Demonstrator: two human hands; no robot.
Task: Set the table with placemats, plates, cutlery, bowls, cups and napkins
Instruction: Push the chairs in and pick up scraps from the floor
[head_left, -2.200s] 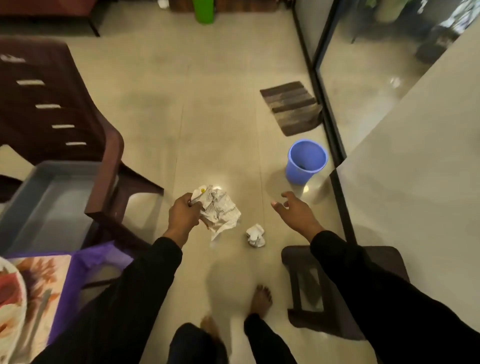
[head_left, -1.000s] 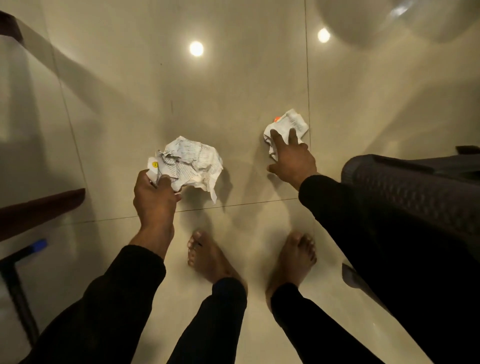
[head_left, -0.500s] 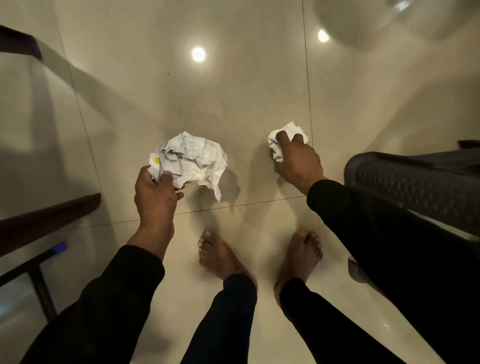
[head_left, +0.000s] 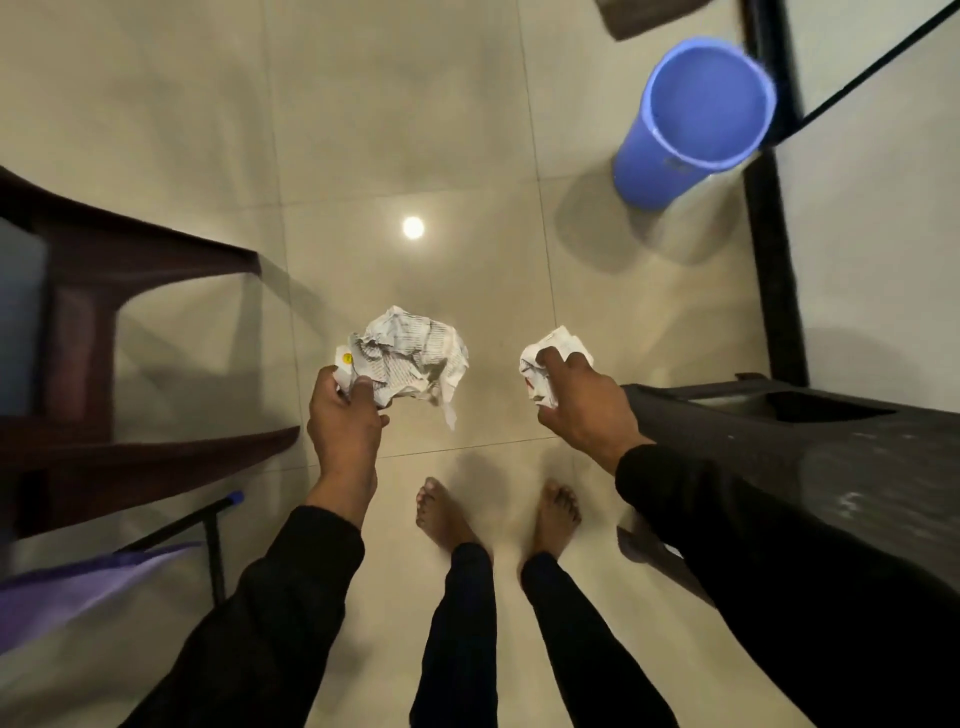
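Observation:
I stand barefoot on a beige tiled floor, looking straight down. My left hand (head_left: 345, 421) grips a large crumpled sheet of printed paper (head_left: 410, 356) with a small yellow sticker on it. My right hand (head_left: 584, 408) grips a smaller crumpled paper ball (head_left: 558, 345), lifted off the floor. Both papers hang in the air in front of my feet. No plates, cutlery, bowls or napkins show in this view.
A blue plastic bin (head_left: 696, 119) stands on the floor at the upper right, beside a dark door frame (head_left: 769, 218). A brown plastic chair (head_left: 130, 332) is at the left, a dark stool (head_left: 810, 447) at the right. Purple cloth (head_left: 78, 587) hangs at the lower left.
My right hand has picked the small paper ball up off the floor. I have straightened up, and the blue bin has come back into view.

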